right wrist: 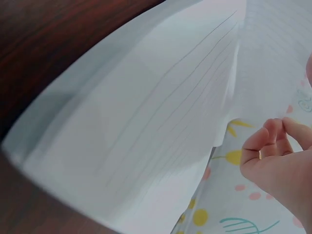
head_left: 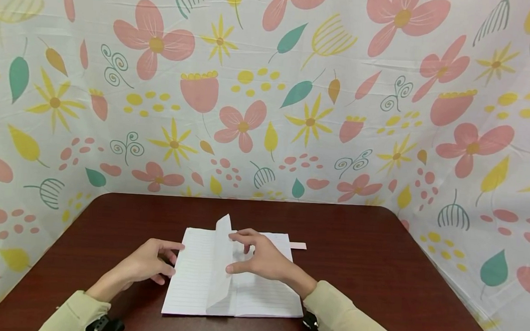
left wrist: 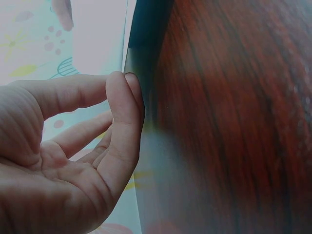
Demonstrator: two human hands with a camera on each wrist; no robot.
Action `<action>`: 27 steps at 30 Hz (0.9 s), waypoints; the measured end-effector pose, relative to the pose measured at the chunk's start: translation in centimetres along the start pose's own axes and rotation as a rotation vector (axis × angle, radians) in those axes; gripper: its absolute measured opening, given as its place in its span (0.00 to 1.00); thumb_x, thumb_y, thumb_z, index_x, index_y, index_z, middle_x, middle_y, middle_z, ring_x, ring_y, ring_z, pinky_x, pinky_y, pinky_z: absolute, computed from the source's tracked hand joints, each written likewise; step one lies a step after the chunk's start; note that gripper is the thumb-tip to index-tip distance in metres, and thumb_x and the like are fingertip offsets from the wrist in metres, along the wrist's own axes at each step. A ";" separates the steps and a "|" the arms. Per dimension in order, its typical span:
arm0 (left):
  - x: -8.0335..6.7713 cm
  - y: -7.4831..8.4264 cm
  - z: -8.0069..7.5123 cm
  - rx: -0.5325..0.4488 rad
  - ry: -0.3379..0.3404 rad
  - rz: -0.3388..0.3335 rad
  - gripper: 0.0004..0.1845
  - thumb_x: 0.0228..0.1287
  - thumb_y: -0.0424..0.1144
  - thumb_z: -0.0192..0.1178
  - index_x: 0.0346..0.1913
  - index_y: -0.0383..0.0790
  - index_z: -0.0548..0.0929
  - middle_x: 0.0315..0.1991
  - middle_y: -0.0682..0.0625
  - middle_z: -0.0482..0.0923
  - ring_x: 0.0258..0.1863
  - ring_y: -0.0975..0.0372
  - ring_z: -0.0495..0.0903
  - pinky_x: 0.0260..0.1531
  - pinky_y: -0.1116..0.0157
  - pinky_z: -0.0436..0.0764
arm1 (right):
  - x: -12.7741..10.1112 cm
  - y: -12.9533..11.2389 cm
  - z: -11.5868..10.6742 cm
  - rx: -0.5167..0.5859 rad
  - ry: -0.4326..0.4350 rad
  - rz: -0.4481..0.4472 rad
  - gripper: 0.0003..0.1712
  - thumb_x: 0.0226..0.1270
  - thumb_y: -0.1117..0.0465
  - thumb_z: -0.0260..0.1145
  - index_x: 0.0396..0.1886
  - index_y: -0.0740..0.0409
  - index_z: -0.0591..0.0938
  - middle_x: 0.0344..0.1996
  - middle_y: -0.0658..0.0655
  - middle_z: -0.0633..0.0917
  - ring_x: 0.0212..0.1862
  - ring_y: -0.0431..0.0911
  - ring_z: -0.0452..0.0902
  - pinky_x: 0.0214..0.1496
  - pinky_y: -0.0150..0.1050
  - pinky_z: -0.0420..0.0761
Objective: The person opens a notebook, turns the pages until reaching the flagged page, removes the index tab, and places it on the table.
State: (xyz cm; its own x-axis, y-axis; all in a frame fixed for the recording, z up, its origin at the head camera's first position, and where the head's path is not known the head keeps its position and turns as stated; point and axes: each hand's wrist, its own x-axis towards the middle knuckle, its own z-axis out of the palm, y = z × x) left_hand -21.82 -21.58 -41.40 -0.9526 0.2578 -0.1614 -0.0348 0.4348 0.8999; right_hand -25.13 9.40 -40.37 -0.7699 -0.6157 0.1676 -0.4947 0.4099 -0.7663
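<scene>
A lined white notebook [head_left: 240,289] is laid open and flat near the front edge of the dark wooden table, one page [head_left: 221,263] stood up at the spine, curled mid-turn, with a pale pink strap [head_left: 298,245] poking out on its right.

matt lined-paper notebook [head_left: 258,295], glossy wood table [head_left: 376,271]

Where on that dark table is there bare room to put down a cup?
Bare wood lies behind the notebook up to the flowered backdrop, and on the table right of the pink ribbon. It is crowded in front, where the left hand and right hand work.
</scene>
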 end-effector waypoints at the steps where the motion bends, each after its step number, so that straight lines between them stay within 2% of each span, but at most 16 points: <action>1: 0.0 0.0 0.0 0.000 0.000 0.000 0.30 0.50 0.24 0.67 0.60 0.31 0.74 0.34 0.41 0.73 0.21 0.54 0.77 0.22 0.57 0.82 | 0.1 -0.1 0.1 0.002 0.002 -0.002 0.45 0.48 0.41 0.76 0.66 0.49 0.72 0.59 0.44 0.72 0.44 0.49 0.71 0.47 0.45 0.74; 14: 0.0 0.1 0.0 -0.008 0.003 0.012 0.30 0.50 0.23 0.66 0.60 0.30 0.74 0.35 0.40 0.73 0.21 0.54 0.78 0.22 0.57 0.82 | 1.1 -1.3 1.2 0.017 0.021 -0.057 0.53 0.46 0.42 0.77 0.71 0.52 0.65 0.57 0.49 0.74 0.41 0.50 0.69 0.35 0.35 0.72; 19: 0.0 0.1 0.0 0.000 0.002 0.011 0.30 0.50 0.24 0.67 0.60 0.30 0.74 0.34 0.41 0.74 0.21 0.54 0.78 0.22 0.57 0.82 | 1.2 -1.5 1.6 0.035 0.036 -0.055 0.56 0.47 0.43 0.77 0.74 0.47 0.59 0.57 0.49 0.75 0.39 0.50 0.71 0.32 0.33 0.72; 23: 0.0 0.1 0.0 0.002 0.001 0.016 0.31 0.49 0.24 0.67 0.60 0.30 0.74 0.34 0.40 0.74 0.21 0.54 0.78 0.22 0.57 0.82 | 1.2 -1.5 1.8 0.046 0.008 -0.043 0.56 0.48 0.43 0.76 0.74 0.44 0.58 0.58 0.47 0.74 0.37 0.50 0.72 0.27 0.33 0.72; 27: 0.0 0.1 0.0 -0.005 -0.004 0.024 0.30 0.51 0.25 0.67 0.60 0.29 0.74 0.34 0.41 0.74 0.23 0.53 0.79 0.22 0.57 0.82 | 1.2 -1.2 2.1 -0.025 -0.058 -0.022 0.52 0.46 0.41 0.77 0.71 0.48 0.65 0.54 0.44 0.77 0.32 0.44 0.70 0.25 0.31 0.69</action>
State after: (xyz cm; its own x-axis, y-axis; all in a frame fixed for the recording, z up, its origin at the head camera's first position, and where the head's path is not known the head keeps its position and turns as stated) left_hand -21.86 -21.58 -41.32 -0.9521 0.2714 -0.1407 -0.0129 0.4241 0.9055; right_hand -24.62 6.72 -40.60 -0.7343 -0.6625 0.1479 -0.5219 0.4117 -0.7471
